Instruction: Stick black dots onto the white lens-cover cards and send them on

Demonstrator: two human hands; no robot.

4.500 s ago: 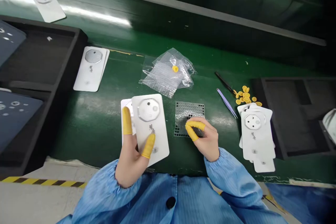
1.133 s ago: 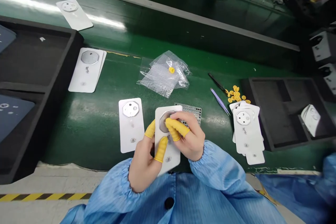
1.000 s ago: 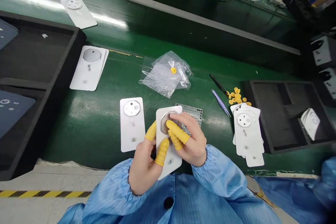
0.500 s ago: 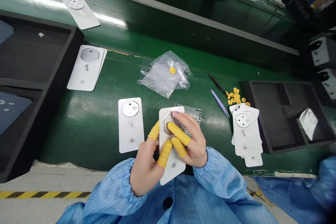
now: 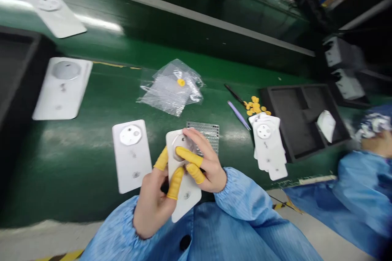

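Between both hands a white phone back cover point(image 5: 185, 187) is held at a tilt near the table's front edge. My left hand point(image 5: 156, 200) grips its left edge with yellow finger cots on thumb and index finger. My right hand point(image 5: 206, 163) rests on its upper part. Its cotted fingers lie over the octagonal camera ring point(image 5: 177, 143), partly hiding it; whether a small piece is pinched there, I cannot tell. Another white cover point(image 5: 134, 161) lies flat to the left. Under the right hand's far side lies a clear sheet with black dots point(image 5: 210, 132).
Clear plastic bags point(image 5: 171, 89) lie at the back with a yellow finger cot point(image 5: 181, 82). Purple tweezers point(image 5: 239, 115), loose finger cots point(image 5: 253, 107), stacked covers point(image 5: 271, 142) and a black tray point(image 5: 294, 157) are on the right. A co-worker point(image 5: 364, 183) sits beyond.
The view has turned to the right, so things on the table appear shifted left and the co-worker shows more. Both hands keep their hold on the cover, with little change in the fingers.
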